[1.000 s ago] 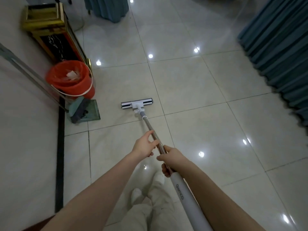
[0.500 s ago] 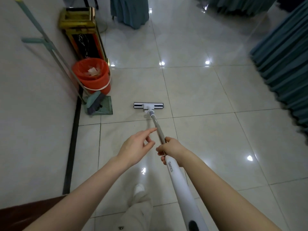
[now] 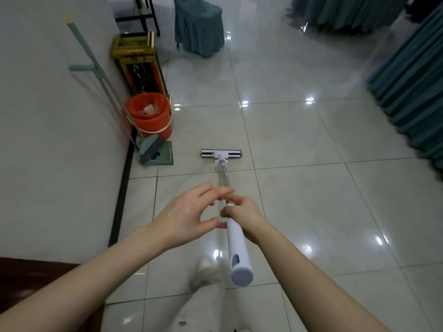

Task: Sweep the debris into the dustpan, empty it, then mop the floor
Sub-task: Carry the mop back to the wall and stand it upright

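A flat mop lies with its white head (image 3: 221,153) on the glossy tiled floor (image 3: 299,178); its metal pole runs back to a white handle (image 3: 236,245). My right hand (image 3: 242,213) grips the top of that white handle. My left hand (image 3: 189,212) hovers just left of the pole with fingers spread, fingertips near the pole but not wrapped round it. A teal dustpan (image 3: 160,155) with a broom head (image 3: 149,147) in it stands at the wall, the broom's teal-and-grey handle (image 3: 100,75) leaning on the wall. Behind the dustpan sits an orange bucket (image 3: 151,115) lined with a bag holding scraps.
A gold-and-black bin (image 3: 139,61) stands by the wall behind the bucket. A teal-covered chair (image 3: 197,25) is farther back, and teal drapes (image 3: 407,87) hang along the right side. The white wall (image 3: 48,140) with its dark skirting runs along the left. My foot (image 3: 203,271) shows below the handle.
My left hand has let go of the pole and opened beside it. The view has tilted up, and the mop handle's end has come into sight.
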A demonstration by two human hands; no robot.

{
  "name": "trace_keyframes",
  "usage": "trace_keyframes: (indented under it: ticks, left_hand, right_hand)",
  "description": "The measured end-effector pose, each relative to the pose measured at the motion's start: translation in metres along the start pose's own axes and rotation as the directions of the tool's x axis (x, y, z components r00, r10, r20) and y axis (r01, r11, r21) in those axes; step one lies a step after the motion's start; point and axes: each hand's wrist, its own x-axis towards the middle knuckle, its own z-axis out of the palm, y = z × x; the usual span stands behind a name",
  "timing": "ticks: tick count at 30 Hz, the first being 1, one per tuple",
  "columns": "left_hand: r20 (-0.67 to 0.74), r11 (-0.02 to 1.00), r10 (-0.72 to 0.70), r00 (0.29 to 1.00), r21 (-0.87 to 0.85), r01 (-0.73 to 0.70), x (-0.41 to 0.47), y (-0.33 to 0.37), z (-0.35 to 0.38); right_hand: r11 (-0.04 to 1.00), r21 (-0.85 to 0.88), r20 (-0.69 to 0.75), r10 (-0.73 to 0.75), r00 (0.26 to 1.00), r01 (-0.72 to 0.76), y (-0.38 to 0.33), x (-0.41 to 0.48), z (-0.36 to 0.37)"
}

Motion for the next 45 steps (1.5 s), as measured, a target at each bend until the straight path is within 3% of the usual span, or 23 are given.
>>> trace_keyframes:
  ticks: [3,6,9,15,18,23,26,29,34,38,45]
  left_hand:
    - [0.055,0.998,0.063,0.996,-0.027,-0.062,-0.024,0.031,-0.003]
    - [0.073,0.988,0.141,0.987,-0.072,-0.136,-0.044,0.058,0.001]
    - [0.028,0.980,0.191,0.981,-0.065,-0.188,-0.058,0.072,0.013]
    - [-0.200,0.977,0.212,0.957,0.054,-0.205,-0.071,0.084,0.023]
    - [-0.252,0.970,0.237,0.938,0.115,-0.214,-0.069,0.088,0.020]
    - [-0.373,0.990,0.132,0.918,0.013,-0.137,-0.041,0.090,-0.012]
    - [-0.438,0.992,0.103,0.893,-0.024,-0.127,-0.008,0.094,-0.040]
    - [-0.463,0.993,0.084,0.882,-0.031,-0.111,0.028,0.095,-0.067]
    - [-0.491,0.991,0.087,0.867,-0.045,-0.125,0.095,0.084,-0.119]
    - [-0.505,0.988,0.148,0.850,0.045,-0.146,0.147,0.067,-0.163]
    - [-0.519,0.981,0.181,0.835,0.035,-0.191,0.240,0.028,-0.228]
  right_hand:
    - [0.999,0.038,-0.004,-0.005,1.000,0.005,0.009,-0.020,0.000]
    - [0.979,0.192,0.024,0.063,0.998,-0.066,0.010,-0.041,0.003]
    - [0.997,0.060,0.019,-0.055,0.998,0.054,0.016,-0.058,0.005]
    - [0.950,-0.153,0.061,-0.265,0.962,0.272,0.030,-0.079,-0.006]
    - [0.861,-0.330,0.098,-0.377,0.921,0.388,0.033,-0.093,-0.021]
    - [0.556,-0.614,0.131,-0.627,0.768,0.560,0.016,-0.115,-0.054]
    - [0.438,-0.635,0.134,-0.749,0.649,0.636,-0.012,-0.122,-0.061]
    - [0.341,-0.672,0.164,-0.798,0.581,0.658,-0.052,-0.118,-0.061]
    - [0.270,-0.732,0.172,-0.815,0.554,0.626,-0.121,-0.087,-0.061]
    - [0.255,-0.756,0.188,-0.798,0.573,0.603,-0.177,-0.043,-0.061]
    - [0.263,-0.753,0.113,-0.851,0.513,0.603,-0.282,0.036,-0.042]
